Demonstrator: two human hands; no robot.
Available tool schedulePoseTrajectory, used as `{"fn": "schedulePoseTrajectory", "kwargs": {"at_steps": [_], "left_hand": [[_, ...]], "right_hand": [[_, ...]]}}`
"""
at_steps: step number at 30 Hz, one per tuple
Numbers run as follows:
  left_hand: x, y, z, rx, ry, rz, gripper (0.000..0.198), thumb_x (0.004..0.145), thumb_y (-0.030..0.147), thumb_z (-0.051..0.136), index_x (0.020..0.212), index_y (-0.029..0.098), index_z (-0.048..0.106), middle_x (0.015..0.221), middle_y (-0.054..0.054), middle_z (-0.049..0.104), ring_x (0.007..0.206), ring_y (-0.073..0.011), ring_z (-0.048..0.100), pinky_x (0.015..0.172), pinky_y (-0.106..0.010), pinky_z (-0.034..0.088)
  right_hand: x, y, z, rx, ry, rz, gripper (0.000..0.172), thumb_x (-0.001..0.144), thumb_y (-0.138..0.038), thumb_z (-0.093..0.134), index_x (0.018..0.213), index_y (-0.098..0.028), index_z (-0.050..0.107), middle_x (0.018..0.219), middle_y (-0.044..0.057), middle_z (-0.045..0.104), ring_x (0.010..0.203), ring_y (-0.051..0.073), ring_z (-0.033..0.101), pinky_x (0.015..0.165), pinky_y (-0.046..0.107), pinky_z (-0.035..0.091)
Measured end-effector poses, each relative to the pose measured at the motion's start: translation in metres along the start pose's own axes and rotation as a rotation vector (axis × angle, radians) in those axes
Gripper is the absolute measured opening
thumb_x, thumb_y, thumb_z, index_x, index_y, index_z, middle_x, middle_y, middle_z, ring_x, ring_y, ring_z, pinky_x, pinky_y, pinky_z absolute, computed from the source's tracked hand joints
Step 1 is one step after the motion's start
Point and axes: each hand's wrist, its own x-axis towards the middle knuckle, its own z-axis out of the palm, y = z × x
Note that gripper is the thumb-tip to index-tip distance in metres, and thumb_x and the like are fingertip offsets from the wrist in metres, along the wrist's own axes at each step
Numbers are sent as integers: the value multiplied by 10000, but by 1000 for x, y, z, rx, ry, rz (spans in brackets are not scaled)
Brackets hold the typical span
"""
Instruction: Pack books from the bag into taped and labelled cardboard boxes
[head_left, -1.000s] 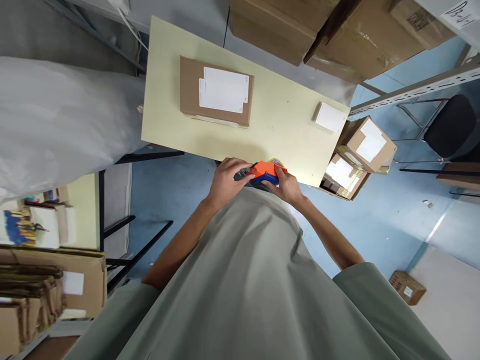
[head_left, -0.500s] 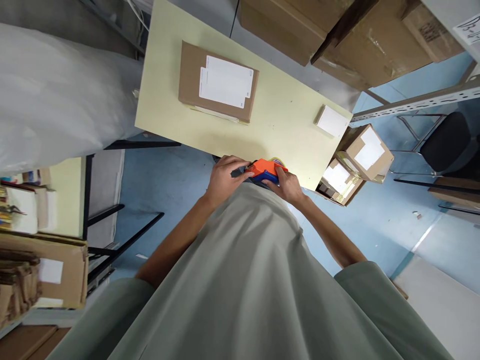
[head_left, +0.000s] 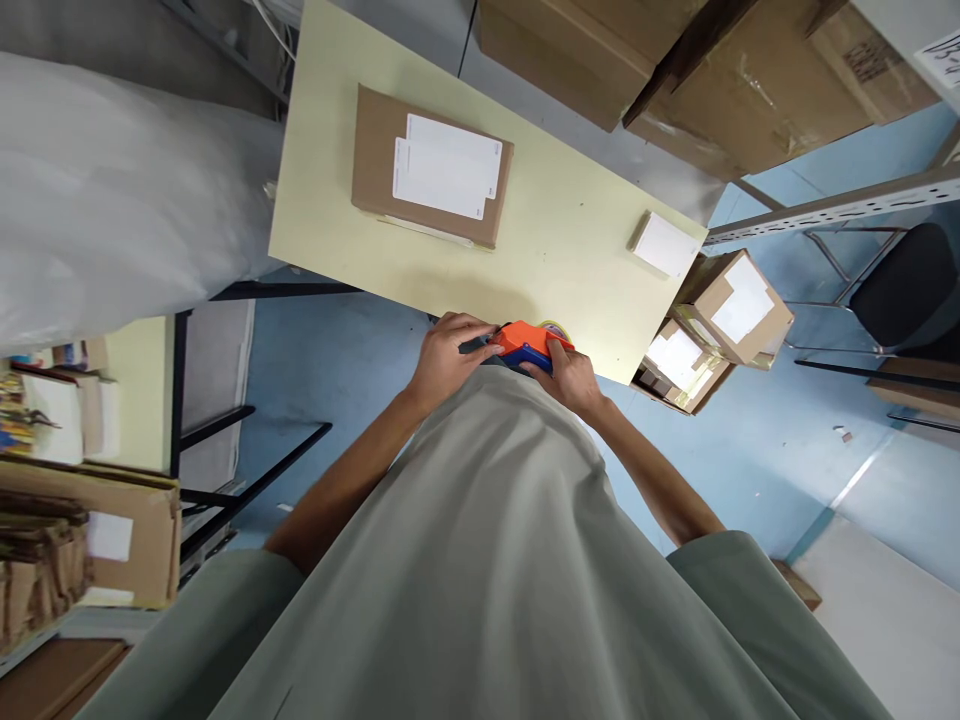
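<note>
Both hands hold an orange and blue tape dispenser (head_left: pixel 525 344) at the near edge of a pale yellow table (head_left: pixel 555 250). My left hand (head_left: pixel 446 358) is curled round its left end, fingers closed. My right hand (head_left: pixel 568 376) grips its right side, fingers wrapped over the body. A roll of clear tape shows just behind the dispenser. Further back on the table lies a flat brown cardboard parcel (head_left: pixel 375 150) with white label sheets (head_left: pixel 446 178) on top.
A small white pad (head_left: pixel 664 245) lies near the table's right corner. Labelled cartons (head_left: pixel 739 300) sit on the blue floor to the right, large boxes (head_left: pixel 675 60) stand behind the table, a black chair (head_left: pixel 900 275) at far right, stacked cardboard (head_left: pixel 75 560) at left.
The hands and tape dispenser stay almost where they were at the table edge. The view shifted slightly as my head moved.
</note>
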Motion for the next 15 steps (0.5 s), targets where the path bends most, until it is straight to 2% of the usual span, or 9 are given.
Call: {"fn": "schedulePoseTrajectory", "kwargs": {"at_steps": [7, 15], "left_hand": [[3, -2, 0, -52, -2, 19, 409, 983, 693, 800, 1095, 313, 904, 1084, -76, 863, 1050, -281, 761, 989, -442, 626], [12, -3, -2, -103, -35, 26, 424, 950, 709, 827, 1080, 314, 908, 1071, -80, 861, 1066, -292, 757, 991, -444, 630]], "right_hand": [[-2, 4, 9, -217, 60, -67, 690, 1152, -777, 381, 1375, -148, 558, 921, 150, 799, 811, 308, 795, 722, 392, 616], [-6, 1, 4, -241, 52, -41, 693, 1160, -762, 372, 1410, -144, 560, 946, 161, 817, 822, 319, 814, 722, 390, 614]]}}
